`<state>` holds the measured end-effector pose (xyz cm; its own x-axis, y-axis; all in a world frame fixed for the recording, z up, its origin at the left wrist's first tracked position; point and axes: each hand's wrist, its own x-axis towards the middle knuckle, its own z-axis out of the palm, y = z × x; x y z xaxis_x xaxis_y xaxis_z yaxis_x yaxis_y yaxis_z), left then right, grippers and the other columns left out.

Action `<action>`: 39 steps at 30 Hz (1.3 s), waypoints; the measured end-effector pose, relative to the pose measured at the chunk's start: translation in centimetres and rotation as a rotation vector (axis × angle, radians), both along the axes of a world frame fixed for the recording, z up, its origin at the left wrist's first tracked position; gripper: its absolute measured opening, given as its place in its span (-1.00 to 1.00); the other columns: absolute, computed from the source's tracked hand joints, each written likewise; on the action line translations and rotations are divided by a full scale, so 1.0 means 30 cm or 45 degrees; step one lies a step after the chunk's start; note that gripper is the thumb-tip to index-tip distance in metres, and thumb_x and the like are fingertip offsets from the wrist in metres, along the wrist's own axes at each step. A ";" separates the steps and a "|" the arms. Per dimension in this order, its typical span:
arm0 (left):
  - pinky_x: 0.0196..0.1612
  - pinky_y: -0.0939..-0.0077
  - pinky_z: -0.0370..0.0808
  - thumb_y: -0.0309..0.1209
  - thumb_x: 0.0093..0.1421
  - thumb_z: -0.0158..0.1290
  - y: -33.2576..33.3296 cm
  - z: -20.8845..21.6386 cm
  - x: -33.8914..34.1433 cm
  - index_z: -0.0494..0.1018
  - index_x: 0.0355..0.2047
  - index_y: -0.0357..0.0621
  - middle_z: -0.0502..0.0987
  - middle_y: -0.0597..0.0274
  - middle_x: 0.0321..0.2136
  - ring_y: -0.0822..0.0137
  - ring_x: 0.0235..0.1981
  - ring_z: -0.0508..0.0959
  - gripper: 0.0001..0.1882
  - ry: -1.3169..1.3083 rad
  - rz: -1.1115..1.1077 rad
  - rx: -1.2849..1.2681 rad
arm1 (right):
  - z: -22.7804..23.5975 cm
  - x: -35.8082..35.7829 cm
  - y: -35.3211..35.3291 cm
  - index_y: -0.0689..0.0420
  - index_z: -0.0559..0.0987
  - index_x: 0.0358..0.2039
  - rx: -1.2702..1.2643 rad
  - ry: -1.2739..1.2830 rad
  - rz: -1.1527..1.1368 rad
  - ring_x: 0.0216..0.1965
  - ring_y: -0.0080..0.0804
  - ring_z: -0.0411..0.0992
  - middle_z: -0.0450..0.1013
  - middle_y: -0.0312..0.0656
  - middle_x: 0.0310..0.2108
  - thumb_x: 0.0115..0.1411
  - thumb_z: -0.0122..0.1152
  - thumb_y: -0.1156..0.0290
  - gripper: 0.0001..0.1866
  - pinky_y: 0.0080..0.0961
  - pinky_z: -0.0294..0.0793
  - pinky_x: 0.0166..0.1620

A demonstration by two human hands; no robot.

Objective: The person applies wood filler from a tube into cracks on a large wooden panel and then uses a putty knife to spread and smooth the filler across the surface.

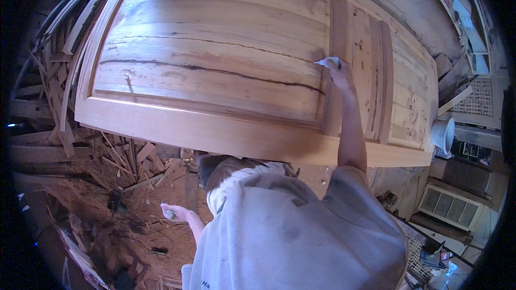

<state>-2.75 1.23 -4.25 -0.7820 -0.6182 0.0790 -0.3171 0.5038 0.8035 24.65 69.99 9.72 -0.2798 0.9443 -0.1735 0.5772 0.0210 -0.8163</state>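
Note:
A large wooden door (pixel 204 16) lies flat before me, with raised frame pieces around its panels. Long dark cracks (pixel 215 70) run along the biggest panel. Over that panel's right end, my right hand (pixel 339 75) is closed around a small white thing (pixel 329 62) with a pointed tip aimed left; its exact kind does not show. My left hand (pixel 183 214) hangs low beside my body, away from the door, its fingers curled on a small greyish lump (pixel 169 214) that I cannot make out. A small whitish bit (pixel 126 76) rests near the left end of the panel.
Stacked boards and offcuts (pixel 59 80) crowd the door's left side. Sawdust and wood scraps (pixel 140 172) cover the floor at lower left. A white bucket (pixel 443 135) stands by the door's right end, and a paned window frame (pixel 450 205) is farther right.

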 end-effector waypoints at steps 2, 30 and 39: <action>-0.01 0.34 0.48 -0.17 0.31 0.10 -0.026 -0.021 -0.011 0.50 -0.19 -0.33 0.58 0.00 -0.21 0.18 -0.17 0.55 -0.62 -0.002 -0.001 0.030 | 0.001 0.001 0.001 0.17 0.64 -0.27 -0.007 0.014 -0.020 -0.50 -0.57 0.36 0.51 -0.36 -0.48 0.25 0.24 0.27 -0.78 -0.51 0.36 -0.41; 0.05 0.32 0.48 -0.14 0.32 0.07 0.002 0.002 0.007 0.50 -0.15 -0.35 0.58 -0.03 -0.15 0.14 -0.12 0.55 -0.58 -0.030 -0.017 0.033 | -0.065 0.129 -0.092 0.18 0.55 -0.19 -0.107 0.296 -0.309 -0.65 -0.67 0.23 0.31 -0.42 -0.62 0.33 0.10 0.31 -0.80 -0.58 0.34 -0.56; 0.02 0.30 0.48 -0.09 0.32 0.06 0.029 0.026 -0.002 0.49 -0.14 -0.35 0.57 -0.04 -0.16 0.12 -0.14 0.55 -0.54 -0.061 -0.024 0.023 | -0.031 0.094 -0.113 0.18 0.56 -0.20 -0.076 0.252 -0.335 -0.62 -0.69 0.23 0.31 -0.43 -0.61 0.32 0.12 0.33 -0.81 -0.59 0.35 -0.56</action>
<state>-2.80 2.09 -3.48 -0.7960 -0.6046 0.0305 -0.3459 0.4956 0.7967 27.48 66.58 8.81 -0.0613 0.9785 -0.1969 0.3863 -0.1587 -0.9086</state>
